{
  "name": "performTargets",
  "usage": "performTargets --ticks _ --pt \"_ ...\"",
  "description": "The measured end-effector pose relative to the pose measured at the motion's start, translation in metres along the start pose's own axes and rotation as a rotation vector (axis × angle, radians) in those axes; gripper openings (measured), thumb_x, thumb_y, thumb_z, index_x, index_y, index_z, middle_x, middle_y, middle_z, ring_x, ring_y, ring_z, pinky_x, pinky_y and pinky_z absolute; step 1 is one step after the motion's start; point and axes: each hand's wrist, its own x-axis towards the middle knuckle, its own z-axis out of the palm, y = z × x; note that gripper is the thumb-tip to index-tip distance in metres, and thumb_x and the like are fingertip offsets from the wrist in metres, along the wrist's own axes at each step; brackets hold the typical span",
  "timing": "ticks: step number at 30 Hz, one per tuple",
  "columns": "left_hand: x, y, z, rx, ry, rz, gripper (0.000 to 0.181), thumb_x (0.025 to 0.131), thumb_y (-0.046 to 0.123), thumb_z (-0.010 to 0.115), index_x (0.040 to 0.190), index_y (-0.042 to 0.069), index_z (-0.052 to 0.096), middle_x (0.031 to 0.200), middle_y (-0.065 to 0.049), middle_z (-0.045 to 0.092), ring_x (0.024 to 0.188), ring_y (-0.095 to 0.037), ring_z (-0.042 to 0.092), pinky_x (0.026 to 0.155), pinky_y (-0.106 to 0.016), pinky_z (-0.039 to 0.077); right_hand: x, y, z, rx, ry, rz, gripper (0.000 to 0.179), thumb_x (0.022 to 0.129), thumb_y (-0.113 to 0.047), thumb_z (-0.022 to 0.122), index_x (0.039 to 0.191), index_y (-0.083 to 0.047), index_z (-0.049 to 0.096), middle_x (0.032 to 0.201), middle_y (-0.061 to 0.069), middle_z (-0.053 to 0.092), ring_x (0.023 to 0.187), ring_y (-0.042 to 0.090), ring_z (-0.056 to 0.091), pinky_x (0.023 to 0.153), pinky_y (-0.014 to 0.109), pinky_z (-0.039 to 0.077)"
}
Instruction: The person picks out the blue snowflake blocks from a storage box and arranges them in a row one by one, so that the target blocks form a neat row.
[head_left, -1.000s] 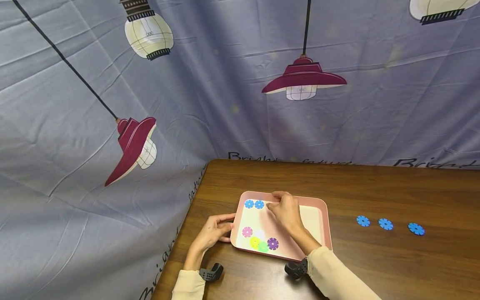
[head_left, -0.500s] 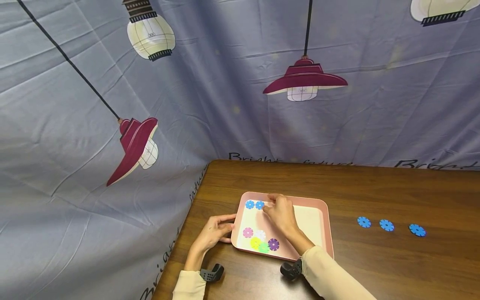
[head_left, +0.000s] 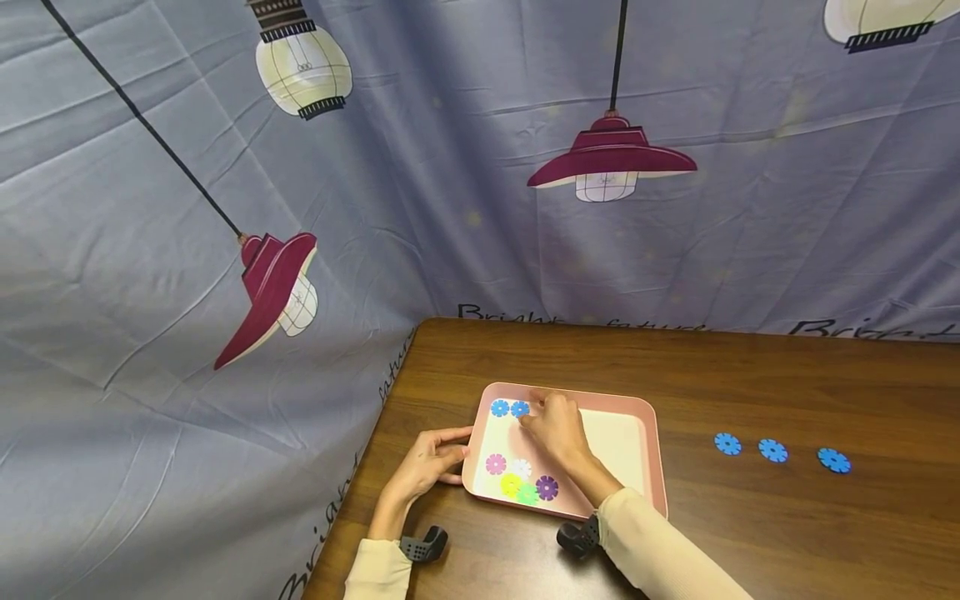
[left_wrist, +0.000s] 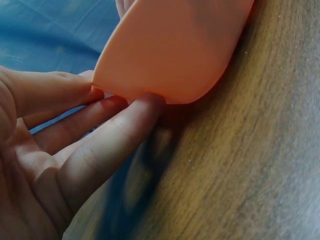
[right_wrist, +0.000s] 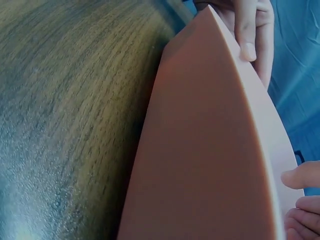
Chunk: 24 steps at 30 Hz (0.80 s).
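Observation:
A pink tray (head_left: pixel 618 435) with a pale floor sits on the table. My left hand (head_left: pixel 422 463) grips its left edge, thumb at the rim and other fingers (left_wrist: pixel 115 142) against the outer wall. My right hand (head_left: pixel 558 427) reaches over the tray, its fingertips at the right edge of the second blue notched disc (head_left: pixel 519 408); I cannot tell whether it pinches that disc. Another blue disc (head_left: pixel 499 408) lies just left. Near the tray's front lie pink (head_left: pixel 496 464), white (head_left: pixel 521 469), yellow (head_left: pixel 512 485), green (head_left: pixel 527 494) and purple discs (head_left: pixel 547 487).
To the tray's right, three blue discs (head_left: pixel 727 443) lie in a loose row on the wooden table (head_left: pixel 750 533). A grey-blue curtain (head_left: pixel 450 208) printed with lamps hangs behind the table and along its left side.
My right hand has shifted slightly left across the tray, its fingertips coming from beside the second blue disc to its edge. The left hand has stayed at the tray's edge.

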Motion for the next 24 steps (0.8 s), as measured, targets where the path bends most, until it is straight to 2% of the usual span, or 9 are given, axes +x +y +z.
performTargets --ticks 5,14,24 --pt "-0.0003 -0.0001 -0.0001 -0.002 0.003 0.004 0.043 0.098 -0.002 0.054 0.138 -0.016 0.044 0.12 -0.037 0.059 0.107 -0.043 0.062 0.071 -0.041 0.061 0.0003 -0.001 0.0045 -0.017 -0.014 0.003 0.043 0.069 -0.003 0.082 0.11 0.005 0.071 0.11 0.02 0.07 0.105 0.037 0.066 0.09 0.047 0.056" --pt "0.0005 -0.001 -0.0003 -0.008 -0.009 0.009 0.043 0.098 -0.004 0.052 0.138 -0.016 0.043 0.122 -0.037 0.058 0.109 -0.042 0.061 0.072 -0.038 0.061 0.0048 -0.0034 0.0064 -0.04 -0.022 -0.011 0.041 0.07 -0.002 0.082 0.11 0.004 0.072 0.108 0.02 0.071 0.108 0.036 0.065 0.094 0.047 0.053" --pt "-0.0006 -0.0021 -0.0004 0.005 0.003 0.002 0.043 0.098 -0.004 0.053 0.138 -0.015 0.044 0.121 -0.035 0.059 0.107 -0.038 0.063 0.071 -0.039 0.061 0.0046 -0.0027 0.0104 -0.065 -0.042 -0.025 0.038 0.071 -0.002 0.081 0.107 0.005 0.073 0.105 0.02 0.071 0.1 0.034 0.067 0.088 0.047 0.056"
